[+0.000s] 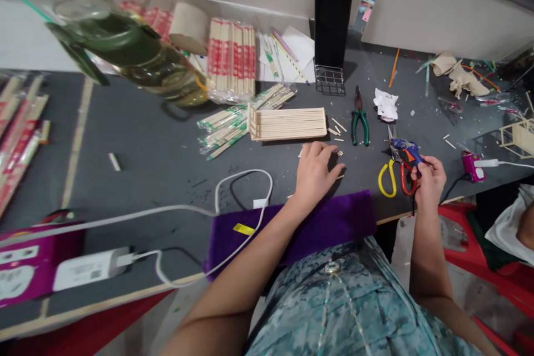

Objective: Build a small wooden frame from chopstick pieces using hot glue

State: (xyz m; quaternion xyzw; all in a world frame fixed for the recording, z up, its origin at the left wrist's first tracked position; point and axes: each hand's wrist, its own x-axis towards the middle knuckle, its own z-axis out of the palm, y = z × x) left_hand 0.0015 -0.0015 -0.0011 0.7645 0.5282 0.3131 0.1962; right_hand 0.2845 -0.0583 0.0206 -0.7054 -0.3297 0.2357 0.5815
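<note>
My left hand is palm down over the dark table, its fingers apart near small bits of cut stick. Just beyond it lies a small bed-like frame of pale wooden sticks, with a raised end at the left. My right hand is closed around a small blue hot glue gun with an orange trigger. Partly under the glue gun are scissors with one yellow and one red handle. Green-handled pliers lie between my hands, farther back.
A phone stands on a wire holder. Packs of chopsticks and a green-lidded bottle are at the back left. A purple cloth and a white cable lie along the front. A person's arm shows at right.
</note>
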